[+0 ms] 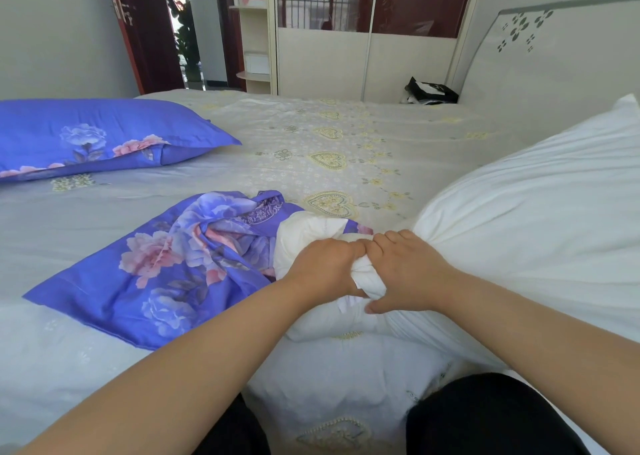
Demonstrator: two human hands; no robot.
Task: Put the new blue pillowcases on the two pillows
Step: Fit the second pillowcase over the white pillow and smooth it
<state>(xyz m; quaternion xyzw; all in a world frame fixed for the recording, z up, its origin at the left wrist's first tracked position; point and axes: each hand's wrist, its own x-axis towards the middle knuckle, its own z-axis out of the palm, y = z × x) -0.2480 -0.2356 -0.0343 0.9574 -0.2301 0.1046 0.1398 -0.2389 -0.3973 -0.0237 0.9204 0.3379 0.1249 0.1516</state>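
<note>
A bare white pillow [540, 219] lies on the right of the bed, its near end bunched and narrowed. My left hand [325, 267] and my right hand [408, 271] grip that bunched end side by side, knuckles touching. The tip of the pillow sits at the mouth of a loose blue flowered pillowcase [166, 271], which lies flat and crumpled to the left of my hands. A second pillow in a blue flowered case [97, 135] rests at the far left of the bed.
The bed [329, 142] carries a pale cover with yellow heart patterns. A black bag [431, 90] sits past the bed's far edge by a wardrobe [367, 52]. My knees in dark trousers [485, 416] rest on the near edge.
</note>
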